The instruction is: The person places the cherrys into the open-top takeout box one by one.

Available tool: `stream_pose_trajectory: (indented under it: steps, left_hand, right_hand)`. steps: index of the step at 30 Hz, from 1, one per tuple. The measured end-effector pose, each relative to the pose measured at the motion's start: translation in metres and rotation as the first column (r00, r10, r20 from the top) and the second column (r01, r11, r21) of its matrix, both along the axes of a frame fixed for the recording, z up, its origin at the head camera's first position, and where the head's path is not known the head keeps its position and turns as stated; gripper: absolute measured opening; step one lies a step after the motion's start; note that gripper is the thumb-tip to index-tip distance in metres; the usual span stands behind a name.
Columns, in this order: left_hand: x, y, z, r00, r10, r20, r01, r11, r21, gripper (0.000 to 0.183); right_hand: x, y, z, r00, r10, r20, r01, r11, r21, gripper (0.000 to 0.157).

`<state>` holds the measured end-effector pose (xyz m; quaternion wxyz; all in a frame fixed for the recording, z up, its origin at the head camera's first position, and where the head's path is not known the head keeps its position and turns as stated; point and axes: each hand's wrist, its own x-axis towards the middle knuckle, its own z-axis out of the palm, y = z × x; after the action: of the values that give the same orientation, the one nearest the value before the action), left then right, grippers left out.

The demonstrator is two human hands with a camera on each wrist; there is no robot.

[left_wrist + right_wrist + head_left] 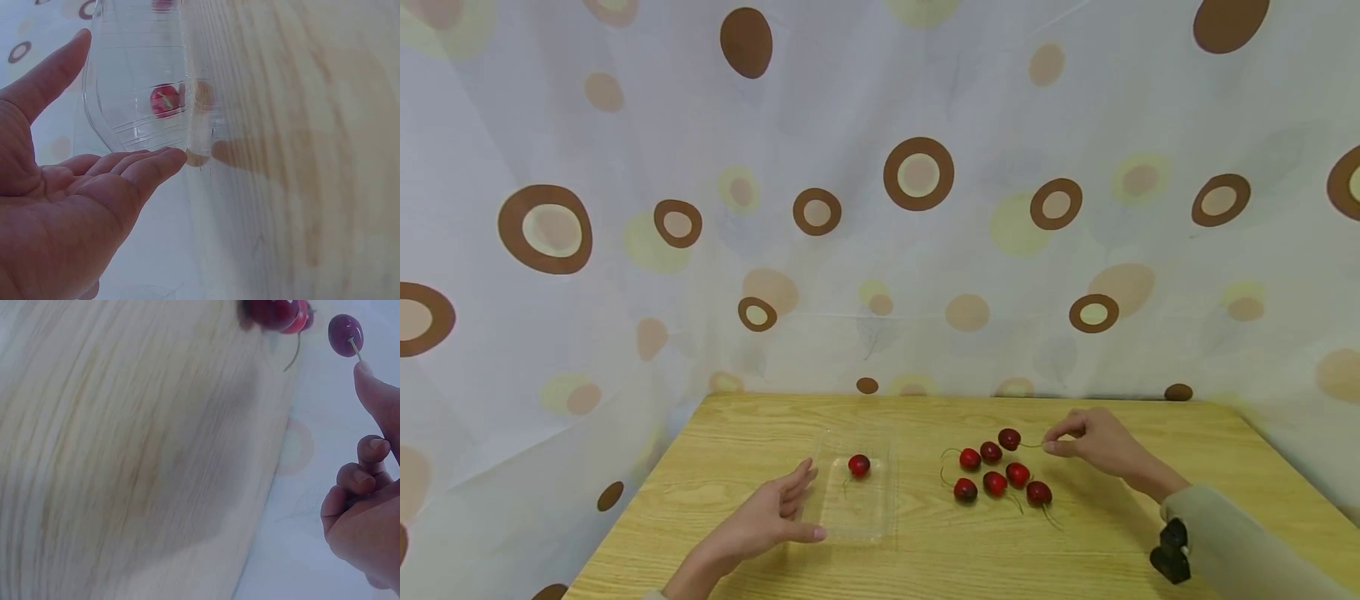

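Observation:
By its thin stem, my right hand (1097, 442) pinches a dark red cherry (345, 335); the fruit hangs out past the thumb tip in the right wrist view. Several more red cherries (1017, 475) with stems lie in a loose group just left of that hand. My left hand (767, 517) is at the left side of a clear plastic container (857, 527), fingers extended along its wall and thumb at its near corner. Inside the container sits one red cherry (859, 466), its stem pointing toward the near side.
Everything stands on a light wooden table (970, 562). Behind and to the left hangs a pale curtain (850, 100) printed with brown and beige circles, meeting the table's far edge. A black strap device (1171, 552) is on the right sleeve.

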<state>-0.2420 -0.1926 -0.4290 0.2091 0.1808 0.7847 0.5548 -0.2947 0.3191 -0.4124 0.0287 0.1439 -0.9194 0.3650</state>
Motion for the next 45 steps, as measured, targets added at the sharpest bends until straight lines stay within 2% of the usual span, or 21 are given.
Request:
stream_pose_trajectory:
  steps: [12, 24, 30, 36, 41, 45]
  left_hand:
    - [0.000, 0.000, 0.000, 1.000, 0.002, 0.004, -0.002, 1.000, 0.000, 0.105]
    - [0.000, -0.001, 0.001, 1.000, 0.008, -0.009, -0.008, 1.000, -0.007, 0.105]
    - [0.000, -0.001, 0.001, 1.000, 0.004, -0.011, -0.004, 1.000, -0.005, 0.105]
    - [0.001, -0.002, -0.004, 1.000, 0.003, -0.028, -0.003, 1.000, -0.004, 0.105]
    - [0.003, -0.002, -0.008, 0.999, 0.007, -0.042, -0.007, 1.000, -0.007, 0.105]
    - [0.004, -0.003, -0.011, 0.999, 0.006, -0.053, -0.006, 1.000, -0.009, 0.105]
  right_hand:
    - [-0.007, -0.037, 0.010, 0.998, 0.055, 0.017, -0.053, 0.995, -0.085, 0.016]
    - [-0.021, -0.091, 0.012, 0.994, 0.102, 0.045, -0.095, 0.985, -0.147, 0.011]
    - [-0.025, -0.120, 0.013, 0.985, 0.170, 0.012, -0.165, 0.971, -0.170, 0.010]
    - [-0.023, -0.146, 0.011, 0.971, 0.230, -0.060, -0.237, 0.958, -0.165, 0.010]
    - [-0.021, -0.167, 0.008, 0.967, 0.251, -0.043, -0.254, 0.946, -0.202, 0.012]
    - [-0.018, -0.182, 0.006, 0.970, 0.243, -0.032, -0.244, 0.948, -0.204, 0.010]
